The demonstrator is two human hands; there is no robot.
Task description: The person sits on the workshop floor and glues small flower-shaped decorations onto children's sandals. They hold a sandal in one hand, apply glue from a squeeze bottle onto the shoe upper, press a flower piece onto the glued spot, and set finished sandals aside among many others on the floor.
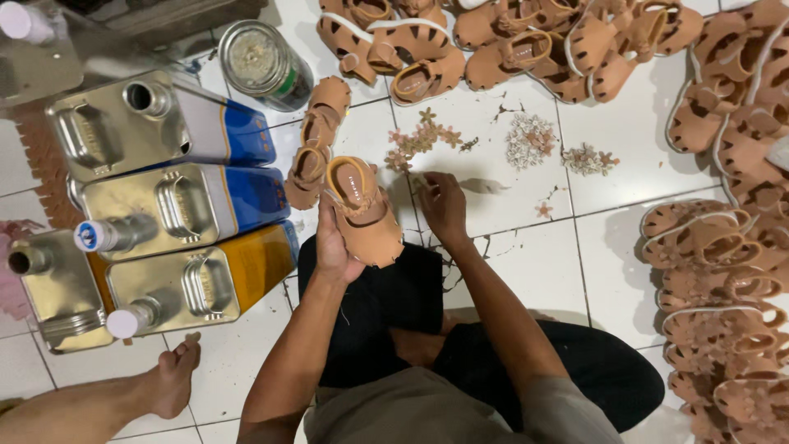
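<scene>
There are four rectangular metal cans (pixel 164 205) on the left and one round tin (pixel 265 64). Three small heaps of flower decorations (pixel 530 140) lie on the tiles. The tan sandals (pixel 723 271) are too many to count.

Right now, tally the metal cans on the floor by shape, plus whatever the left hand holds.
Rectangular cans: 4
Round can: 1
Sandal held in left hand: 1
Total: 6
</scene>
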